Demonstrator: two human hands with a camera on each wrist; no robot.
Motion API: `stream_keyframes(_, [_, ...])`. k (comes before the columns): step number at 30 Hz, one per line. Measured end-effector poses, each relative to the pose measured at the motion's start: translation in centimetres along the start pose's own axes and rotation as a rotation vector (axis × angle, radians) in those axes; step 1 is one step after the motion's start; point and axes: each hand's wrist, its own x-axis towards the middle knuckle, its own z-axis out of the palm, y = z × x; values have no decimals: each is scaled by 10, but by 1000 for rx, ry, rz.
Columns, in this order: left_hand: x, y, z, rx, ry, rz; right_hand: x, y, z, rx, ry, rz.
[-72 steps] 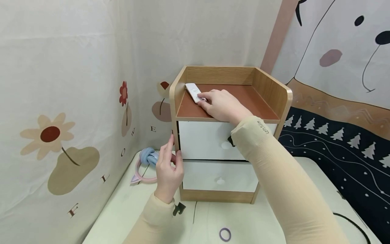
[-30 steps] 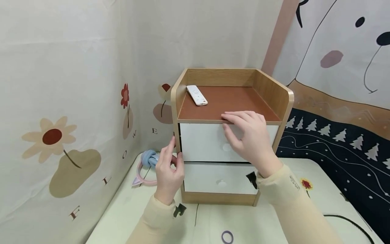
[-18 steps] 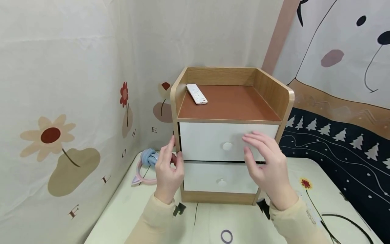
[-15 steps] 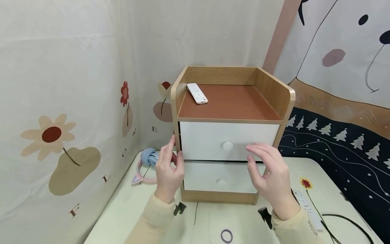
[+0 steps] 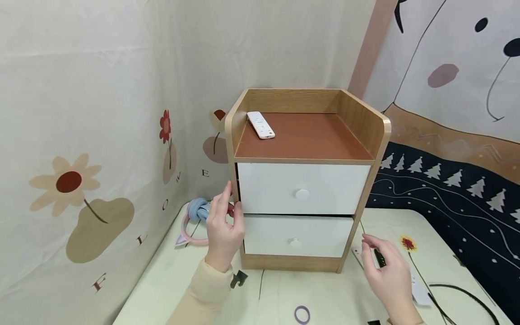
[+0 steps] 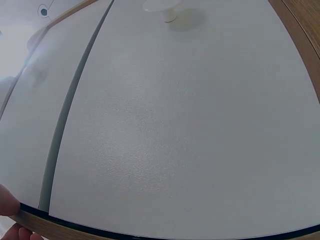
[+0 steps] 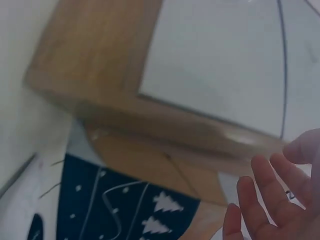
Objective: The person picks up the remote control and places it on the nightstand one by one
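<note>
A small wooden cabinet (image 5: 290, 263) has two white drawers, the upper drawer (image 5: 268, 187) and the lower drawer (image 5: 268, 234), each with a round white knob. On its brown top lies a white remote control (image 5: 261, 125). My left hand (image 5: 224, 230) holds the cabinet's left side edge; in the left wrist view the thumb (image 6: 7, 202) is on the drawer side and the fingers are outside. My right hand (image 5: 386, 273) hovers low, right of the cabinet, with relaxed fingers and nothing held. It partly hides a dark object (image 5: 379, 258) and a white power strip (image 5: 420, 289).
Behind the left hand lie a blue bundle (image 5: 197, 209) and a pink ring-shaped item (image 5: 195, 239). A purple ring (image 5: 302, 314) is near the front. A black cable (image 5: 467, 291) and an artificial flower (image 5: 408, 243) lie at right. Printed cloth walls stand behind and left.
My right hand has let go of the remote control, which stays on the cabinet top, and has moved down and right, past the drawers. My left hand stays on the cabinet's edge.
</note>
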Motion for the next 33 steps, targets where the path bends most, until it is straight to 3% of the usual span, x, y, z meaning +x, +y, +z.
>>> stream_keyframes(4, [0, -1, 0, -8, 12, 9, -9, 20, -4, -119, -35, 78])
stream_keyframes(10, [0, -2, 0, -11, 8, 9, -19, 44, -9, -249, -116, 94])
stream_keyframes(19, [-2, 1, 0, -4, -23, -25, -29, 69, -13, -433, -391, 320])
stream_keyframes(27, [-1, 2, 0, -5, -24, -26, -29, 83, -15, -479, -529, 382])
stream_keyframes(33, [-1, 1, -1, 0, -16, -16, -29, 88, -15, -491, -597, 373])
